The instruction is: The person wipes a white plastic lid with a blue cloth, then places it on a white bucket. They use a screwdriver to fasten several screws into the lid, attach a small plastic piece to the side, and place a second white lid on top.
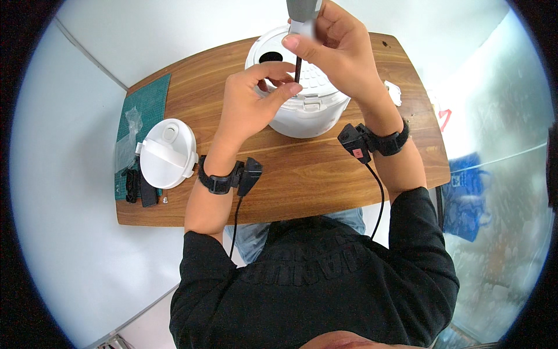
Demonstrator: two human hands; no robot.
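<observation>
A screwdriver (303, 11) with a thick grey and white handle points down, its dark shaft nearly upright. My right hand (346, 55) is closed around the lower part of that handle. Thumb and forefinger of my left hand (247, 99) pinch at the low end of the shaft; a screw, if any, cannot be made out there. Beneath both hands stands a round white appliance body (302, 123) with a black round opening (271, 57), raised keypad-like marks on top and a latch-like part at its near rim. The shaft's tip is at the top near this rim, partly hidden by my fingers.
The wooden table (256, 192) has curved edges. At left, a white round lid (168, 160) with a handle bar lies beside a green cutting mat (150, 96), a clear plastic bag (128, 131) and black parts (133, 185). A small white piece (393, 93) lies at right. Cables hang from both wrist devices.
</observation>
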